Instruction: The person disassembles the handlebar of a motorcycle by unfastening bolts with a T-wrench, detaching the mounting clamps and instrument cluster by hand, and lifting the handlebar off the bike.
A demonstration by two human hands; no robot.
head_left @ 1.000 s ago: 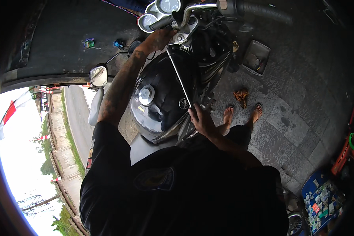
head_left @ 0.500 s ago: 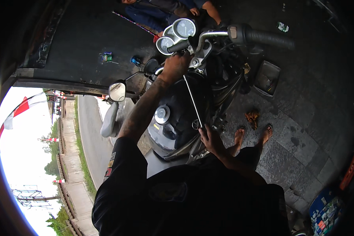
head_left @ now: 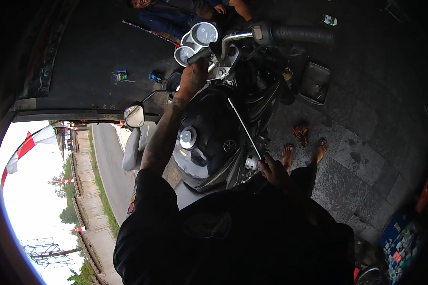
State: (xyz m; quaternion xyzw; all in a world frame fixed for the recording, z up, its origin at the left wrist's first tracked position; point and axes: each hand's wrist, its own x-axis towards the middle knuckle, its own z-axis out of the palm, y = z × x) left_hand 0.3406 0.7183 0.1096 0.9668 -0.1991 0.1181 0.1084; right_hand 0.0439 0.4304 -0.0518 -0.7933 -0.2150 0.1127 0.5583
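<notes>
Fingers [head_left: 265,166] of right hand [head_left: 277,174] — pinching rod [head_left: 245,128] by near end; rod slants over tank [head_left: 204,118]. Left hand [head_left: 193,80] — at grip [head_left: 200,56], finger closure unclear. Step, seemingly: positioning rod, steadying grip. Next move calls for sparing tank.

Beyond the grey tiled floor [head_left: 347,175] (darkly stained) runs a daylit road [head_left: 110,154].

Wearing a black short-sleeved fabric shirt [head_left: 233,261] with a dim rounded emblem [head_left: 207,225], a small reddish left-sleeve patch [head_left: 131,207], and dark legwear [head_left: 303,179].
</notes>
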